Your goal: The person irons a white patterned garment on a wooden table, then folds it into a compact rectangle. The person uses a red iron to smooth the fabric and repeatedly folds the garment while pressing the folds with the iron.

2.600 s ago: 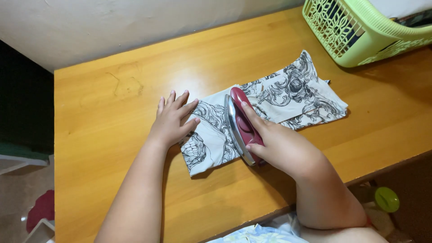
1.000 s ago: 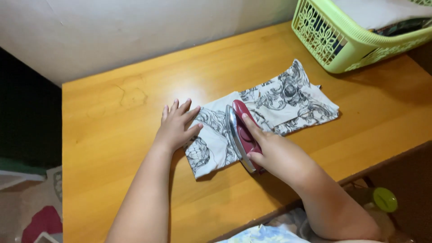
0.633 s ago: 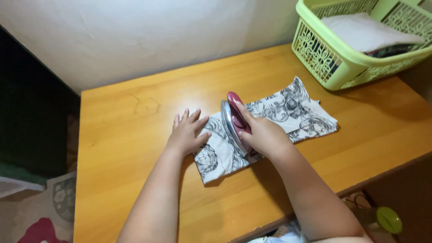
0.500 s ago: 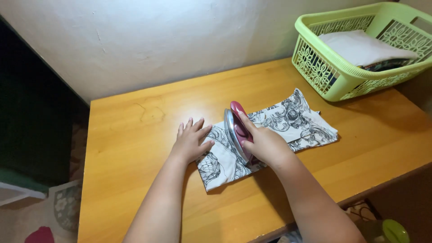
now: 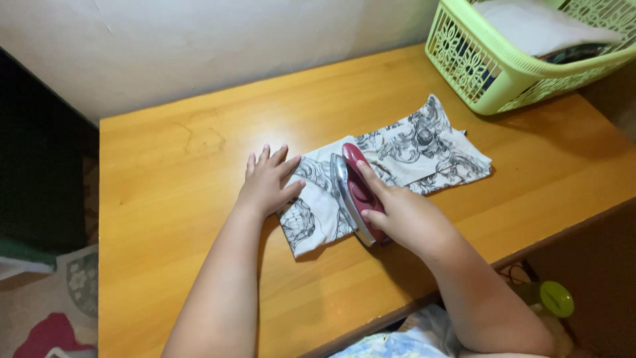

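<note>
A folded white cloth with black ornate print (image 5: 424,149) lies on the wooden table (image 5: 172,199). My right hand (image 5: 404,215) grips a dark red iron with a silver soleplate (image 5: 351,192), which rests on the cloth's left half with its nose pointing away from me. My left hand (image 5: 267,182) lies flat with fingers spread on the cloth's left edge, just beside the iron.
A light green plastic laundry basket (image 5: 503,73) with folded cloth inside stands at the table's far right corner against the white wall. Below the table's near edge are a green round lid (image 5: 555,298) and patterned fabric. A rug lies on the floor at left.
The iron has slid a little back and forth along the cloth's left half under my right hand. My left hand stays pressed on the cloth's edge. The camera view shifted.
</note>
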